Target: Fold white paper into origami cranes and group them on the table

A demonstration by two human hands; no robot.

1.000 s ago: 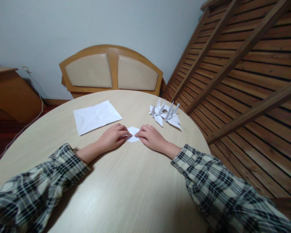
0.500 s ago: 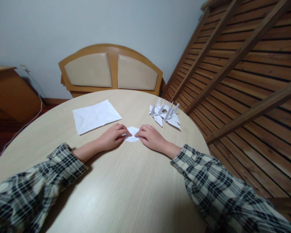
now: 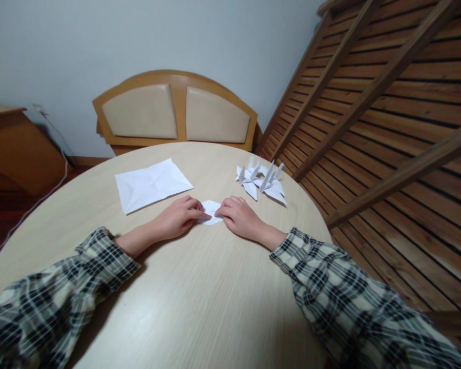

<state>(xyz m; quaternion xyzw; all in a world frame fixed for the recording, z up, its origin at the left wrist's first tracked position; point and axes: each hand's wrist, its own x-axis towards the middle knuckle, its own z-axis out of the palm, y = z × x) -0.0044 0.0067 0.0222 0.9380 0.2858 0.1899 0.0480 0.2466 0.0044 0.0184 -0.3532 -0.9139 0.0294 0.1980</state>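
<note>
A small folded white paper [image 3: 212,208] lies flat on the table between my two hands. My left hand [image 3: 180,217] is closed on its left side, with a fingertip resting on the sheet. On the opposite side my right hand [image 3: 238,215] is closed on the paper's right edge, fingers bent and pressing down. The hands cover both side corners of the paper, so only its middle, top and bottom show, with faint crease lines.
White paper sheets [image 3: 151,185] lie on the left of the round wooden table [image 3: 200,297]. Several folded white paper cranes [image 3: 263,180] stand at the right rear. Beyond are a padded wooden headboard [image 3: 180,110], and a slatted wooden frame [image 3: 372,113] leans at the right.
My left fingertip has shifted slightly down on the paper, uncovering more of its upper left. My right hand has hardly moved.
</note>
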